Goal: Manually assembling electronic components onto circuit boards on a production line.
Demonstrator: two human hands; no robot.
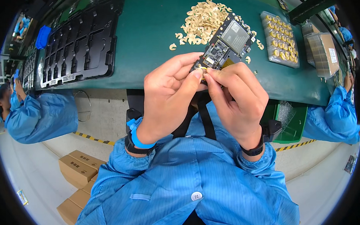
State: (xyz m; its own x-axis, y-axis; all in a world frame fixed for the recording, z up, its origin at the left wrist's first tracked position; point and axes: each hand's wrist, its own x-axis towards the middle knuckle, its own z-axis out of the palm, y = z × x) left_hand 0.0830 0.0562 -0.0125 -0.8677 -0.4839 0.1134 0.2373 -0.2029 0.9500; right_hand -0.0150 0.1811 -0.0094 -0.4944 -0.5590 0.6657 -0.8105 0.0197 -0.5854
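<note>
- While both hands are raised close together over the near edge of the green bench (153, 26), they hold one dark circuit board (227, 41) between them.
- The left hand (167, 99) is closed on the lower end of the circuit board, with the thumb and forefinger pinched narrow at its corner.
- The right hand (237, 100) is also closed, its fingertips pressing a small gold-coloured piece (203, 70) against the same lower end of the circuit board; the fingertips of both hands touch each other there.
- The circuit board is tilted, and its upper end with a grey square shield points away from the person, over the bench.
- Just behind the circuit board lies a loose heap of small tan curved pieces (202, 20) on the bench.
- To the right of the circuit board is a clear tray with rows of gold parts (280, 39).
- Well to the left of the circuit board lies a black moulded tray (80, 44) with long slots.
- Far left and far right of the circuit board, other people in blue coats are at the same bench.
</note>
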